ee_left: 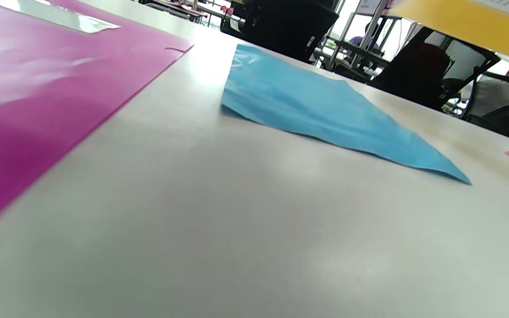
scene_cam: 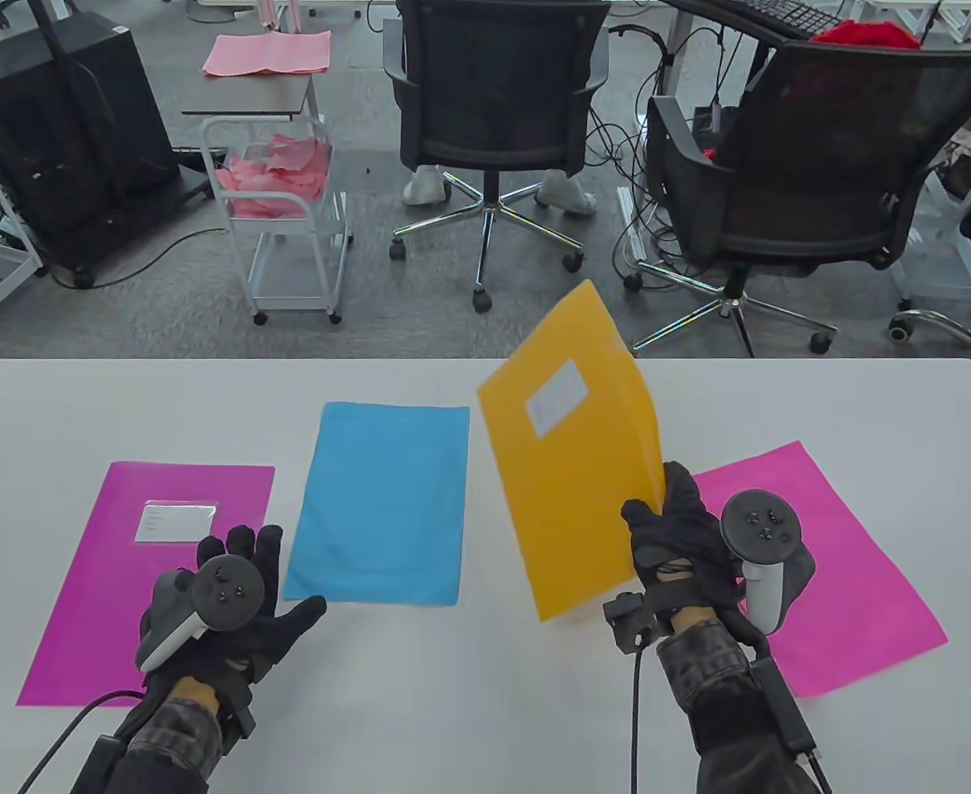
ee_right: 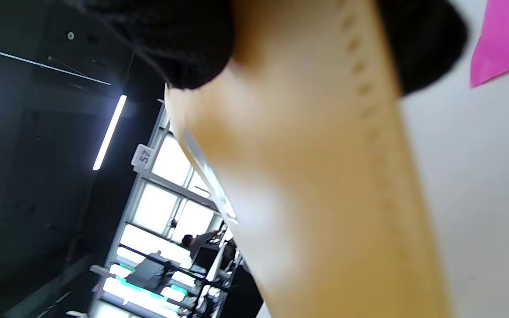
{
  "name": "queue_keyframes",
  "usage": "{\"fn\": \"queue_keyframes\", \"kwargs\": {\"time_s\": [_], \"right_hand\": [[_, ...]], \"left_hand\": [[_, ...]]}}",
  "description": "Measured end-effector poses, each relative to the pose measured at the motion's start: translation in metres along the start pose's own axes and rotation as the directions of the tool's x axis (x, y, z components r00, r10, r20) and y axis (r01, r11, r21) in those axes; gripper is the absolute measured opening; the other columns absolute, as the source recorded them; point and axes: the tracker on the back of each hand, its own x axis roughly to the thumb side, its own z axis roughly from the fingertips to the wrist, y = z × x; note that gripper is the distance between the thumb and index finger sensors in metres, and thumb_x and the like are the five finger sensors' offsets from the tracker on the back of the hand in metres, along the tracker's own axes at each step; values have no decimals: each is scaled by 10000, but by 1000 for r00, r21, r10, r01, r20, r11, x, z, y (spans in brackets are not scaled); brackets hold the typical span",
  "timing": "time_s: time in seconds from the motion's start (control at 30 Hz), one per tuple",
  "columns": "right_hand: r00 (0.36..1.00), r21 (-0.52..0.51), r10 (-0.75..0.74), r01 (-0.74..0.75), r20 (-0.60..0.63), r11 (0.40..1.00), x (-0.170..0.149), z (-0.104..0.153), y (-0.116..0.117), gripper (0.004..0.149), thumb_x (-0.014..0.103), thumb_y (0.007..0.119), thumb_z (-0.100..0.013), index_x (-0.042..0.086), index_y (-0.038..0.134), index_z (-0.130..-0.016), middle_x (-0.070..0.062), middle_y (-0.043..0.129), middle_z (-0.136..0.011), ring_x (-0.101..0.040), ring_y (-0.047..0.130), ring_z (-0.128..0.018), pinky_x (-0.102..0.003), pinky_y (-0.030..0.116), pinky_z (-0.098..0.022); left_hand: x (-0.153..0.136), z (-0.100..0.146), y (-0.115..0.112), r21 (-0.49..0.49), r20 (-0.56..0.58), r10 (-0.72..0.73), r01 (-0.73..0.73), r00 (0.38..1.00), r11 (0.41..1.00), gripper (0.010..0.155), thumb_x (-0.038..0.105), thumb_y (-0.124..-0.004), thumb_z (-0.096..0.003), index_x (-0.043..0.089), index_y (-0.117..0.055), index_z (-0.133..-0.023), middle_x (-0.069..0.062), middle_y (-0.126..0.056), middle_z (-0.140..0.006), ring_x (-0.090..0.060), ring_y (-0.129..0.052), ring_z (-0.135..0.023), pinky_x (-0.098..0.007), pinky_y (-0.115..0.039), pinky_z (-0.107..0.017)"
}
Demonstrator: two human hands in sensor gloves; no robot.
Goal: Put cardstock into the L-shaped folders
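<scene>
My right hand [scene_cam: 669,517] pinches the right edge of an orange L-shaped folder [scene_cam: 572,451] with a white label and holds it tilted up off the white table [scene_cam: 469,711]. The folder fills the right wrist view [ee_right: 325,198] between my gloved fingers [ee_right: 184,39]. A blue cardstock sheet [scene_cam: 382,504] lies flat left of it, also in the left wrist view [ee_left: 320,106]. A magenta folder [scene_cam: 146,579] with a label lies at the left; my left hand [scene_cam: 237,595] rests on its right part with fingers spread, holding nothing. A pink cardstock sheet [scene_cam: 833,571] lies under my right wrist.
Beyond the table's far edge stand two black office chairs [scene_cam: 494,107] [scene_cam: 808,165] and a white cart [scene_cam: 279,198] holding pink sheets. Cables run from both wrists over the table's front edge.
</scene>
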Motion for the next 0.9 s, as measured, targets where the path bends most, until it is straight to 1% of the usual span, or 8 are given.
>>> {"fn": "queue_keyframes", "kwargs": {"time_s": [0.07,0.2,0.3,0.37,0.4,0.6,0.8,0.9], "right_hand": [[1000,163,-10,11,-10,987,-4,-1,11,726,384,845,-338,44,478,-866,-171,848,-468,-232,920,-93,-274,810,71],[992,448,123,-124,31,886,-29,2,41,703,422,868,-330,46,560,-838,-161,880,-395,-205,924,-31,-269,806,110],[987,624,154,-150,47,767,-57,7,63,691,430,867,-332,51,584,-836,-165,886,-375,-208,919,-16,-275,798,119],[985,747,173,-119,6,654,-66,11,75,678,417,865,-351,70,575,-855,-181,873,-404,-231,917,-49,-295,800,93],[980,775,193,-153,40,614,-67,12,80,674,420,861,-357,84,569,-864,-180,869,-420,-238,918,-69,-303,804,75],[943,803,291,-296,160,518,-65,18,101,660,412,868,-342,142,586,-874,-180,864,-454,-275,915,-115,-346,805,28],[939,763,277,-329,203,557,-62,20,101,653,397,873,-333,172,588,-875,-178,856,-469,-293,910,-142,-370,803,0],[926,739,307,-363,220,567,-59,22,100,652,393,873,-329,166,594,-872,-182,857,-466,-297,910,-141,-374,803,2]], "left_hand": [[4,2,2,55,17,26,-27,1000,998,970,820,-507,-440,244,-40,-1065,-234,-118,-1134,-612,-185,-1013,-796,-221,-592],[7,5,3,158,39,128,-133,991,978,921,761,-513,-452,200,-120,-1068,-247,-257,-1124,-601,-391,-1011,-761,-376,-632],[6,5,0,174,57,207,-213,977,961,898,737,-522,-457,189,-165,-1072,-253,-328,-1111,-557,-538,-999,-724,-485,-641],[7,4,-5,140,67,211,-219,975,966,890,731,-546,-458,203,-187,-1077,-252,-349,-1110,-538,-594,-991,-708,-532,-639],[9,3,-8,101,86,199,-207,976,973,888,731,-559,-459,212,-191,-1079,-246,-357,-1112,-530,-614,-990,-702,-556,-637],[24,-2,-23,-78,173,192,-181,966,980,823,710,-646,-465,372,-227,-1086,-220,-428,-1127,-504,-655,-1002,-695,-574,-646],[35,-3,-37,-256,166,111,-66,980,964,838,725,-663,-461,310,-327,-1106,-201,-493,-1130,-534,-607,-1013,-720,-504,-659],[38,-3,-36,-214,177,62,-24,982,977,846,698,-682,-463,264,-338,-1103,-196,-582,-1096,-517,-670,-992,-708,-520,-659]]}}
